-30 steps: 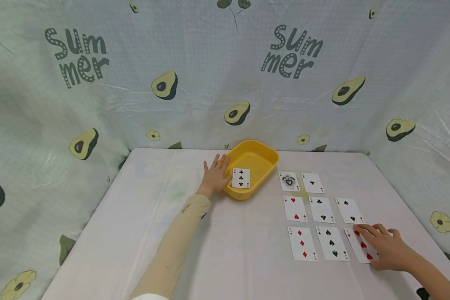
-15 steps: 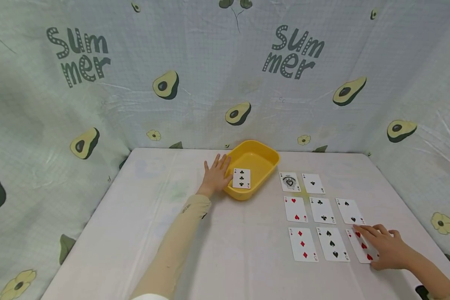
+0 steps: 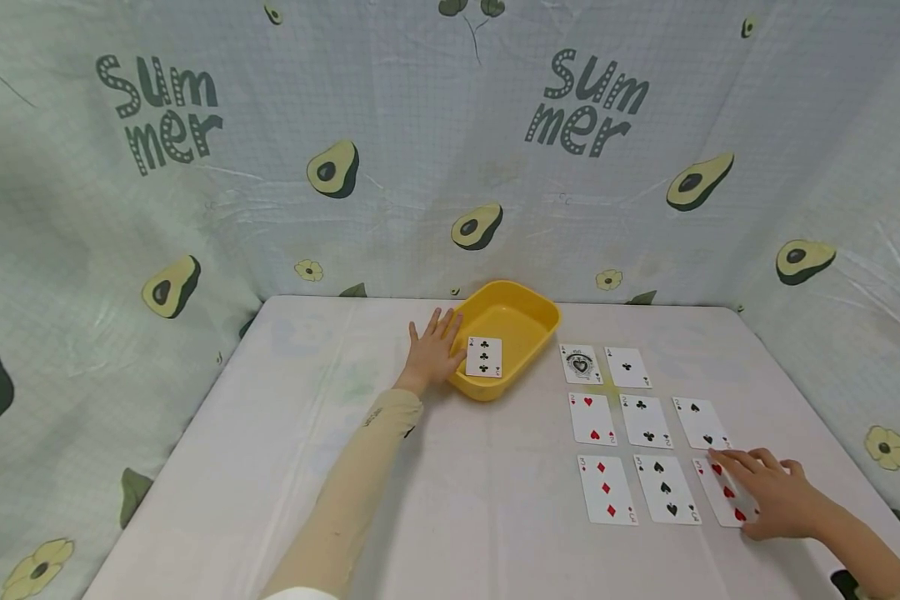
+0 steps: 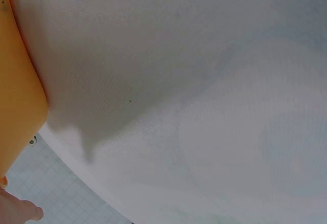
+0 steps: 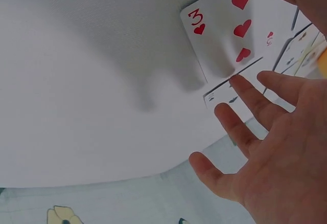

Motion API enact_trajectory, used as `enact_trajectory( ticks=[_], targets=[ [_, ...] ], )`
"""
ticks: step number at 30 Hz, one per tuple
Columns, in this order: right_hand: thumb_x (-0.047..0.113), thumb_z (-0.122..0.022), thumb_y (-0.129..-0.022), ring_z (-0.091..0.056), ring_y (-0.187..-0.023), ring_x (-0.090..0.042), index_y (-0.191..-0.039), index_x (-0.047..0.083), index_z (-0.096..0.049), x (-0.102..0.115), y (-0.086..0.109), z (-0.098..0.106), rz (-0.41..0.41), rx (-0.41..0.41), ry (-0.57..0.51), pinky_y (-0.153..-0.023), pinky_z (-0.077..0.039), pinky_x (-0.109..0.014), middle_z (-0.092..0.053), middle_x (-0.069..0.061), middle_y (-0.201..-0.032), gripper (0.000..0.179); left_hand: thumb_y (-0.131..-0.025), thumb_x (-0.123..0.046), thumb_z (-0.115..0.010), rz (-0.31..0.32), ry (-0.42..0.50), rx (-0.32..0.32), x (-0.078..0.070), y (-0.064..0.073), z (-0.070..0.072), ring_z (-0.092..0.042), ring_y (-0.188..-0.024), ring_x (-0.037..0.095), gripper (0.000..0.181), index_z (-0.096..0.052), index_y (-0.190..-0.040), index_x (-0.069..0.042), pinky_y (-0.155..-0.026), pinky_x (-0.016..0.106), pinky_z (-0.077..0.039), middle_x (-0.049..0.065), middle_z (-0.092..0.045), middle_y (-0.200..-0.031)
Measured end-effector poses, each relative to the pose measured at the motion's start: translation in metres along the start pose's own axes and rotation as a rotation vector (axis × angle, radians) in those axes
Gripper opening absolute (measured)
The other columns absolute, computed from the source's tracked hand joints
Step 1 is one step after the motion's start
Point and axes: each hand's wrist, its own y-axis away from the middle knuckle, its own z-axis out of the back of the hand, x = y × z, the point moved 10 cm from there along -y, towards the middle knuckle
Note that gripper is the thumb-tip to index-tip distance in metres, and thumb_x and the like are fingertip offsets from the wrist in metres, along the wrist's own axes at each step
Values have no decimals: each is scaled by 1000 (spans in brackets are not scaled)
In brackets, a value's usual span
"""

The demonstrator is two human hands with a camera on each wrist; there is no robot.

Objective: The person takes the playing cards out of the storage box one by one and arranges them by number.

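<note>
My left hand lies with fingers spread against the left rim of a yellow plastic tub. In the left wrist view the tub's wall fills the left edge, with a fingertip below it. A three of clubs sits face up at the tub's near left side. My right hand spans a three of hearts, thumb by its near edge and fingers by its far edge. Its fingers are extended and apart in the right wrist view, with the three of hearts flat on the table.
Left of the right hand lie a three of diamonds and a three of spades. Behind them are twos of hearts, clubs and spades. Farther back lie an ornate emblem card and an ace of clubs.
Both hands and all the cards keep their places; the head view shifts only very slightly.
</note>
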Motion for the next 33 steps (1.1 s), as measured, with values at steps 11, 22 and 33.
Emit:
enact_trajectory(
  ticks=[11,22,33],
  targets=[
    [33,-78,-56,-38,-104,-30,-125,7,-42,15,-13,24,48,-83,6,-80,-31,-59,-46,-13,-121,83,-93,-40,-36,9,14,26,3,-3,-6,-1,-141,23,63,-8,-145,-18,-106,61,-5,2,-9,-152],
    [26,-73,-67,-42,-103,-31,-124,1,-45,43,-44,63,167,-255,-8,-77,-33,-56,-48,-15,-120,68,-92,-40,-37,5,4,3,4,-2,-1,-4,-140,23,63,-10,-145,-17,-105,62,-8,2,-11,-152],
    [23,-67,-75,-43,-109,-36,-129,0,-40,79,-93,76,189,-196,-67,-84,-31,-59,-49,-19,-123,65,-93,-42,-34,8,-13,22,3,-3,-5,-2,-140,23,63,-8,-145,-18,-105,61,-8,2,-10,-152]
  ],
)
